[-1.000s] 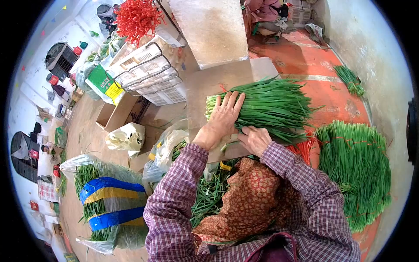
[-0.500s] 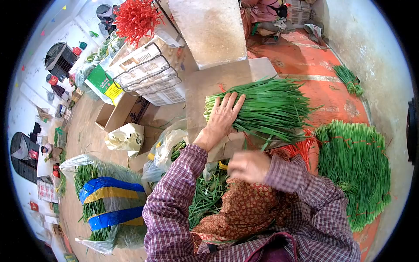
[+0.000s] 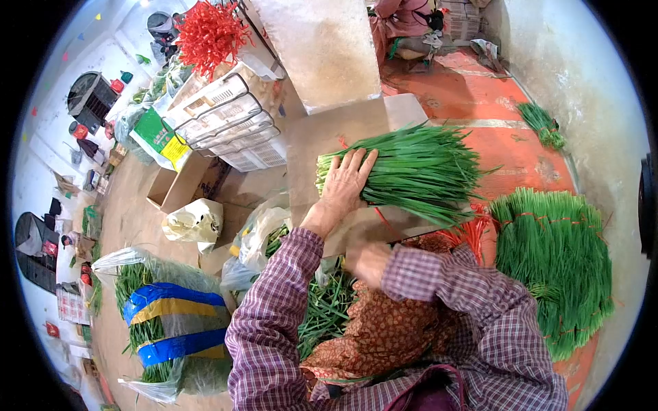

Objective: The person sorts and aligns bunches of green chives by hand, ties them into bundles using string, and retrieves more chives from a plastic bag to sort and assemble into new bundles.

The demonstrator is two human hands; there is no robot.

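A bunch of green Chinese chives (image 3: 425,171) lies on a sheet of cardboard (image 3: 306,140), its pale stem ends to the left. My left hand (image 3: 345,183) rests flat on the stem end with its fingers spread. A red tie (image 3: 385,219) pokes out from under the bunch at the near side. Closer to my body, my right hand (image 3: 370,262) is smeared by motion, so its fingers cannot be made out. It is above the brown floral apron (image 3: 394,322) and beside a heap of loose green leaves (image 3: 325,308) in front of me.
Tied chive bunches (image 3: 552,267) are stacked on the right, near red ties (image 3: 473,229). One small bunch (image 3: 541,127) lies by the wall. A plastic-wrapped bundle (image 3: 175,322) stands at left. Beyond the cardboard are a white crate (image 3: 233,116), an upright slab (image 3: 319,55) and an open box (image 3: 181,181).
My right hand has moved left, toward the loose leaves. My left hand stays on the chives. Fewer stray leaves hang over the cardboard's near edge. The view has shifted slightly.
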